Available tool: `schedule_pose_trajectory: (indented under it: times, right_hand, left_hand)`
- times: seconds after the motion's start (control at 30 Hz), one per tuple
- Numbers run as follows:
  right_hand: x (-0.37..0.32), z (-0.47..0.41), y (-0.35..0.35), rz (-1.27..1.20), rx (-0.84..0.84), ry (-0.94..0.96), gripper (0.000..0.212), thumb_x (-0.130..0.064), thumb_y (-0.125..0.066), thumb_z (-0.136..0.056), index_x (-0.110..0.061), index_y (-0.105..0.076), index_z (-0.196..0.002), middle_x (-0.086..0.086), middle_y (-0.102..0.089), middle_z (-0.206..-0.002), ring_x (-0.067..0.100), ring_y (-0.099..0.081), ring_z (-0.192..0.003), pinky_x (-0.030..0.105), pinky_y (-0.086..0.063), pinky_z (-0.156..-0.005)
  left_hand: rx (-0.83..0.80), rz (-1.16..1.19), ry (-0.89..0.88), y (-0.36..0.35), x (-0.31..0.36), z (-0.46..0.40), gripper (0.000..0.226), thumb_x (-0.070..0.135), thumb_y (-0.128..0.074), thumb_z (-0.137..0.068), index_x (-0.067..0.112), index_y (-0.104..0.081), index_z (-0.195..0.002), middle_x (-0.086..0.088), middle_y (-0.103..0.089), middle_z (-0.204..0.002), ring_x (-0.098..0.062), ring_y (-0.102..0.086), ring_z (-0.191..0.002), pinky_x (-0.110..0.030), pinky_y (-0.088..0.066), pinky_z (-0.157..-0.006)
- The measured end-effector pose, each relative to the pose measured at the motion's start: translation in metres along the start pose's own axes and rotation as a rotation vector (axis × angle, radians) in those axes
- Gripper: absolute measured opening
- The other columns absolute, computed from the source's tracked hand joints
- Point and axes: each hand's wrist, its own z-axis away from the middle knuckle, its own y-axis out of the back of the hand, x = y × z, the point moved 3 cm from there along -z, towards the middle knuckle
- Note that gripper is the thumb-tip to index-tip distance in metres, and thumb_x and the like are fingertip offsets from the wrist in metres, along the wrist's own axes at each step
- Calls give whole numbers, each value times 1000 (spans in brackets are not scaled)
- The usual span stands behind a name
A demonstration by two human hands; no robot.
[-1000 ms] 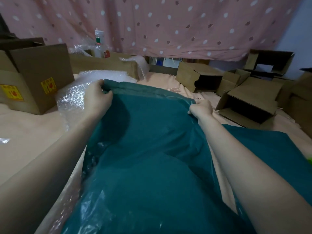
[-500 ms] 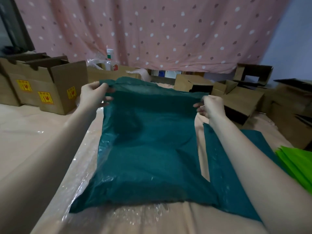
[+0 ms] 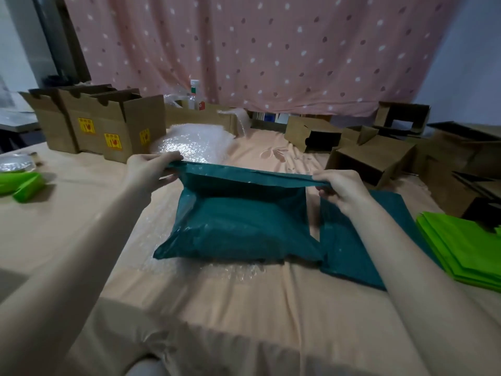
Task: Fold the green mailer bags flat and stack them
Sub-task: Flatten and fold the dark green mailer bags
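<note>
A dark green mailer bag lies in front of me on the peach sheet, its lower part puffed up. Its far edge is lifted off the sheet as a flap. My left hand pinches the flap's left corner and my right hand pinches its right corner. A second dark green mailer bag lies flat just to the right, partly under my right forearm. Bubble wrap shows beyond the held bag and under its near edge.
A stack of bright green bags lies at the right, and another bright green piece at the far left. Cardboard boxes stand at the back left, more open boxes at the back right. A bottle stands before the dotted curtain.
The bag has come down and away from me onto the sheet. Both hands kept their hold on its far edge and now hold it low as a folded-up flap.
</note>
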Motion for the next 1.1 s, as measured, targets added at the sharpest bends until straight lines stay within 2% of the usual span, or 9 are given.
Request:
schedule_pose_trajectory:
  times: [0.13, 0.23, 0.47, 0.63, 0.8, 0.87, 0.93, 1.0, 1.1]
  right_hand:
    - [7, 23, 6, -15, -18, -6, 26, 6, -63, -80, 1, -67, -106, 6, -61, -74, 9, -54, -58, 14, -42, -43]
    - [10, 40, 13, -10, -35, -28, 25, 7, -62, -82, -1, -66, -105, 5, -60, -73, 7, -52, -56, 11, -41, -40]
    - [27, 65, 25, 34, -52, -44, 26, 4, -62, -84, -4, -67, -108, 5, -61, -79, 8, -52, -58, 13, -43, -44]
    - [50, 70, 26, 122, -59, -49, 36, 4, -61, -85, -7, -60, -120, 2, -59, -80, 8, -50, -56, 11, -44, -41]
    - [72, 68, 26, 206, -30, -34, 44, 0, -62, -86, -10, -53, -128, 7, -62, -95, 9, -52, -58, 16, -45, -47]
    - [77, 67, 24, 239, -14, -12, 46, -1, -63, -86, -9, -51, -130, 11, -62, -106, 10, -54, -59, 18, -46, -50]
    - [80, 67, 23, 284, -5, 14, 49, -3, -64, -86, -8, -47, -132, 10, -62, -105, 11, -56, -60, 21, -47, -51]
    - [83, 68, 22, 367, -16, 44, 50, -7, -64, -86, -9, -44, -132, 10, -62, -104, 11, -57, -59, 20, -45, -49]
    - [85, 70, 20, 519, -38, 94, 47, -17, -65, -87, -9, -44, -129, 12, -64, -108, 11, -56, -56, 18, -42, -42]
  left_hand:
    - [-41, 1, 55, 15, -9, 20, 8, 18, -73, -79, 11, -69, -82, -6, -64, -86, -11, -62, -74, -12, -51, -51]
    - [-63, 25, 72, 22, -12, 36, 1, 13, -70, -81, 13, -69, -80, -4, -63, -83, -10, -60, -74, -11, -50, -50]
    - [-88, 57, 106, 32, -33, 65, 11, 2, -61, -86, 12, -66, -84, -7, -61, -86, -8, -55, -71, -9, -49, -51]
    - [-84, 82, 102, 37, -59, 84, 17, -1, -62, -85, 8, -66, -99, -7, -59, -78, -1, -57, -47, -9, -50, -53]
    - [-54, 63, 120, 36, -75, 92, 41, -3, -63, -83, 14, -59, -120, -2, -57, -92, -9, -54, -68, -10, -51, -52]
    - [-29, 61, 135, 35, -79, 94, 47, -3, -64, -82, 13, -53, -125, -2, -55, -90, -11, -54, -68, -12, -51, -50]
    - [1, 34, 173, 35, -83, 96, 55, 0, -68, -81, 10, -44, -129, -3, -52, -87, -12, -54, -67, -18, -53, -53]
    - [6, -95, 179, 36, -86, 97, 61, 9, -72, -80, 8, -40, -131, -5, -54, -88, -12, -53, -68, -23, -49, -60]
    - [-46, -410, 150, 41, -85, 99, 57, 32, -71, -82, 10, -46, -129, -11, -58, -109, -20, -55, -85, -28, -44, -68]
